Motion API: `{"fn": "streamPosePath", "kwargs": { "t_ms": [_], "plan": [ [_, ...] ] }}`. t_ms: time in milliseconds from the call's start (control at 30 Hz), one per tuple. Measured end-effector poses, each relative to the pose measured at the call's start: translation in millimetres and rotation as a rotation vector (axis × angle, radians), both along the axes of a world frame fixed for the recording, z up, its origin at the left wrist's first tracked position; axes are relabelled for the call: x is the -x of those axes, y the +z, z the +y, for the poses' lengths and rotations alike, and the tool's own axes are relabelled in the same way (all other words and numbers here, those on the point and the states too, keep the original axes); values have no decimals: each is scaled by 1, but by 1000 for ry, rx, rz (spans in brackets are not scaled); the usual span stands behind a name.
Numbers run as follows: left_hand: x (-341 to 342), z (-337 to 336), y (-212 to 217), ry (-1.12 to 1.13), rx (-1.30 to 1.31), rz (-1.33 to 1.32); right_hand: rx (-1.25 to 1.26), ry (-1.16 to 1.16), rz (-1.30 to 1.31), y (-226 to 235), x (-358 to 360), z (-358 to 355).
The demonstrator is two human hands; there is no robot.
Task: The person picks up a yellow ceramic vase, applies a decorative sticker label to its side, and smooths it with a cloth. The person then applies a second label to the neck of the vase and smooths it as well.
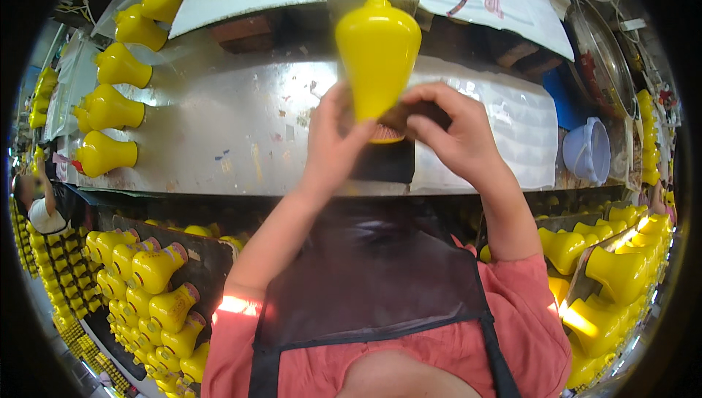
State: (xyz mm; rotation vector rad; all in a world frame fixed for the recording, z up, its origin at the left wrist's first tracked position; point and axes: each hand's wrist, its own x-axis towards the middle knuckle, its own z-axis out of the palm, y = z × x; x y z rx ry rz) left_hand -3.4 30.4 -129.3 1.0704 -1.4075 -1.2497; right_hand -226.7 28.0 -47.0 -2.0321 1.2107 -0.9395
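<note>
Bright, even light from above. Soft glare on metal bench (219, 127), highlight streak on yellow vase (378, 47) above it. Sunlit patches below bench, lower right. Deep shadow under bench. Fisheye bends edges; black vignette rings frame; periphery soft.

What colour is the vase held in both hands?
Glossy bright yellow vase, seen best in the head view.
</note>
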Motion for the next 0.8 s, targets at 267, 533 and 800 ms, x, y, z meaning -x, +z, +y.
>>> {"fn": "streamPosePath", "kwargs": {
  "t_ms": [267, 533, 800],
  "plan": [
    [-3, 1, 7, -48, -113, 159, 364, 29, 247, 13, -20, 13],
    [-5, 1, -7, 11, 5, -81, 244, -53, 94, -6, -19, 15],
    [-6, 0, -3, -21, 19, -5, 370, -77, 114, -14, -18, 19]
  ]
}}
